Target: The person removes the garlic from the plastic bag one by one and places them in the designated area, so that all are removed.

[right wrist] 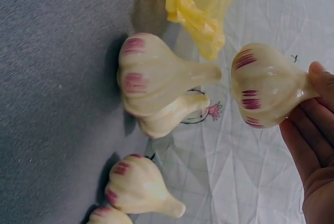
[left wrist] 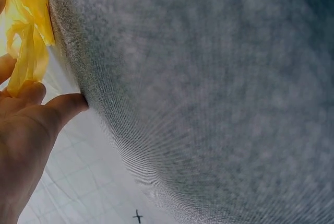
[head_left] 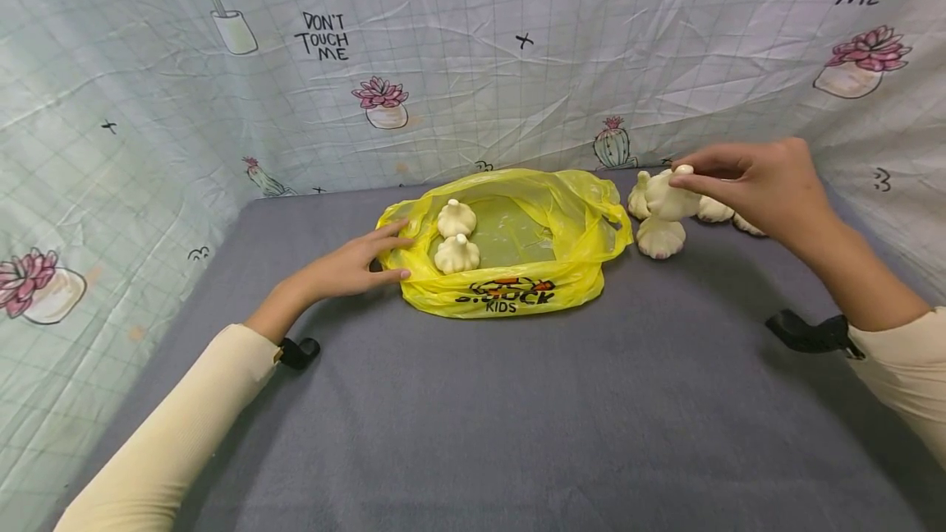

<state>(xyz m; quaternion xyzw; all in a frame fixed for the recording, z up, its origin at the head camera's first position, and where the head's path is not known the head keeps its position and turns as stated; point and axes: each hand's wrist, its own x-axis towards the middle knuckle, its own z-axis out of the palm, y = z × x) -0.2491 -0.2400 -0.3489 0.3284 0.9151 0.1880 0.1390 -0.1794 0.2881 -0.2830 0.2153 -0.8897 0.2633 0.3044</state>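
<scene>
My right hand (head_left: 772, 187) pinches a garlic bulb (head_left: 671, 197) by its stem, above the grey cloth. In the right wrist view this bulb (right wrist: 263, 88) hangs clear of the others and shows purple streaks. Close below it, another garlic bulb (head_left: 661, 238) sits on the cloth. A yellow plastic bag (head_left: 510, 290) lies with its mouth spread wide, and two garlic bulbs (head_left: 457, 253) rest inside at its left. Spread fingers of my left hand (head_left: 351, 265) touch the bag's left edge; in the left wrist view the thumb (left wrist: 70, 106) stretches away from the bag's handle (left wrist: 28, 59).
More garlic bulbs (head_left: 714, 209) sit at the back right, partly hidden by my right hand. Grey cloth (head_left: 473, 417) covers the table surface. A printed fabric sheet (head_left: 473, 48) hangs behind and along both sides.
</scene>
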